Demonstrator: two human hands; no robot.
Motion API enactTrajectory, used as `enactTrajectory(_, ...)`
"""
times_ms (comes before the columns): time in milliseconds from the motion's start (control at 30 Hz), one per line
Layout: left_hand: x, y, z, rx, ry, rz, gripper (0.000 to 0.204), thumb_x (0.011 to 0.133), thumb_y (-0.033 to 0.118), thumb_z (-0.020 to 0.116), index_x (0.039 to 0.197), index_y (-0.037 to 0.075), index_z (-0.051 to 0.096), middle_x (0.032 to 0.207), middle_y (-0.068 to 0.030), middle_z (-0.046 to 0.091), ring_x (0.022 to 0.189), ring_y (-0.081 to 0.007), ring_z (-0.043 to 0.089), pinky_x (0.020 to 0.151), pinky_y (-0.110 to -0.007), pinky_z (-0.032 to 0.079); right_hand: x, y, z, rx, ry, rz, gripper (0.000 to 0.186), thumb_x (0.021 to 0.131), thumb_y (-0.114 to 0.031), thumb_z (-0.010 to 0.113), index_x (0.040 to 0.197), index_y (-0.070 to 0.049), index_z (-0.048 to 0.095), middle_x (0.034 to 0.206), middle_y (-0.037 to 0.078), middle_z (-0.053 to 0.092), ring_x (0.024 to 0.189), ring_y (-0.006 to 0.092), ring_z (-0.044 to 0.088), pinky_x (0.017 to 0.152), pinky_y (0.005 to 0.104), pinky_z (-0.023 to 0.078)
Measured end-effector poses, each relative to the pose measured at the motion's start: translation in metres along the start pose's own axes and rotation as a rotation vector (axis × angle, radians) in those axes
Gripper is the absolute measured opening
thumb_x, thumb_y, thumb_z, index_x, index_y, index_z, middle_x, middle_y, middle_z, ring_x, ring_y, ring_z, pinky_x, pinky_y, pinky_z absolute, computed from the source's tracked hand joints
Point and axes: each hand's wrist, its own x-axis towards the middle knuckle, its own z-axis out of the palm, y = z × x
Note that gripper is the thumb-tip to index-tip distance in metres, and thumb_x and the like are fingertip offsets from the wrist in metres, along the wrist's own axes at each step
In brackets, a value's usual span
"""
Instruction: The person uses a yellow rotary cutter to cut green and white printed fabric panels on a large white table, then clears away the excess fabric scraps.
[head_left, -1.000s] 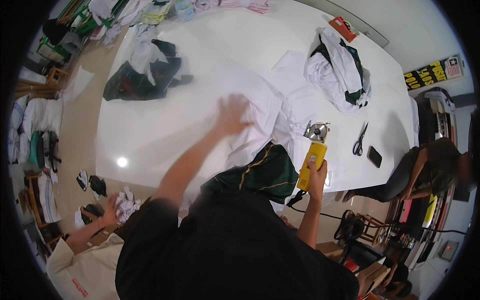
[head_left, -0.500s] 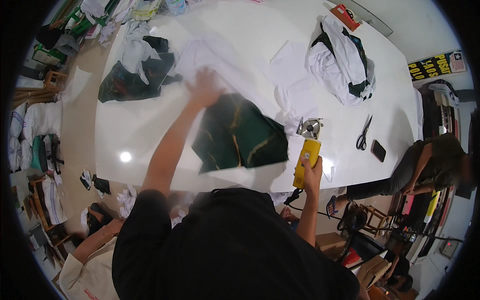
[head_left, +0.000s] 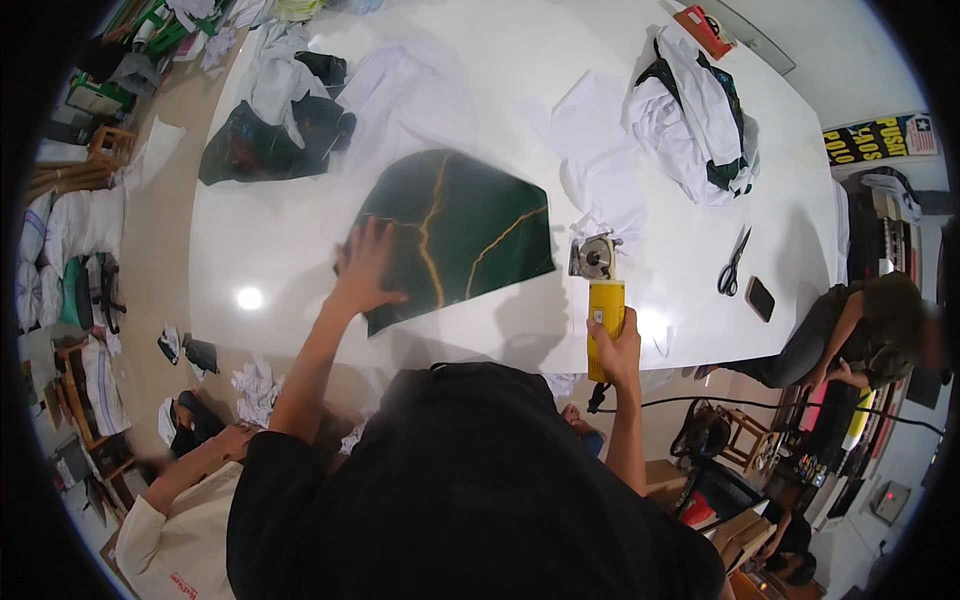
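Note:
A dark green cloth piece with gold vein lines [head_left: 460,225] lies spread flat on the white table [head_left: 260,250]. My left hand [head_left: 365,268] rests open on its left edge, fingers spread. My right hand [head_left: 615,345] grips the yellow handle of an electric rotary fabric cutter [head_left: 600,275], which stands on the table just right of the green piece, its round blade end pointing away from me.
Black scissors [head_left: 733,262] and a dark phone [head_left: 760,298] lie at the right. White cloth pieces [head_left: 600,160] and a white-and-green bundle [head_left: 700,110] lie beyond. A dark heap [head_left: 270,130] sits far left. One person crouches lower left [head_left: 190,510], another sits at right [head_left: 860,320].
The green cloth went from bunched at the table's near edge to spread flat farther out. My left hand slid from its far side to its left edge. My right hand kept hold of the cutter.

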Motion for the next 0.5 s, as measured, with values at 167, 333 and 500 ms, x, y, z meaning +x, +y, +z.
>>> enactTrajectory(167, -0.034, -0.017, -0.008, -0.025, -0.041, -0.116, 0.149, 0.053, 0.046, 0.099, 0.17, 0.021, 0.009, 0.175, -0.0205, 0.001, 0.158, -0.054, 0.004, 0.118, -0.08, 0.011, -0.038, 0.003, 0.004, -0.141, -0.097, -0.05, 0.054, 0.091, -0.024, 0.075, 0.128, 0.006, 0.05, 0.096, 0.028, 0.073, 0.088, 0.0412, 0.074, 0.078, 0.0462, 0.058)
enactTrajectory(333, -0.024, 0.012, -0.002, 0.015, -0.037, -0.046, 0.149, 0.049, 0.048, 0.099, 0.169, 0.028, 0.013, 0.176, -0.0163, 0.0, 0.158, -0.0533, 0.002, 0.115, -0.083, 0.013, -0.067, 0.026, 0.011, -0.358, -0.112, -0.142, 0.056, 0.091, -0.026, 0.075, 0.129, 0.003, 0.046, 0.105, 0.034, 0.069, 0.098, 0.0543, 0.067, 0.081, 0.057, 0.054)
enactTrajectory(500, -0.02, 0.009, 0.002, 0.022, -0.105, -0.069, 0.151, 0.045, 0.048, 0.1, 0.169, 0.035, 0.014, 0.177, -0.011, -0.005, 0.159, -0.0522, 0.001, 0.114, -0.084, 0.015, -0.095, 0.04, 0.003, -0.516, -0.128, -0.237, 0.059, 0.091, -0.023, 0.076, 0.133, 0.003, 0.044, 0.103, 0.034, 0.067, 0.093, 0.0549, 0.067, 0.077, 0.0559, 0.054)
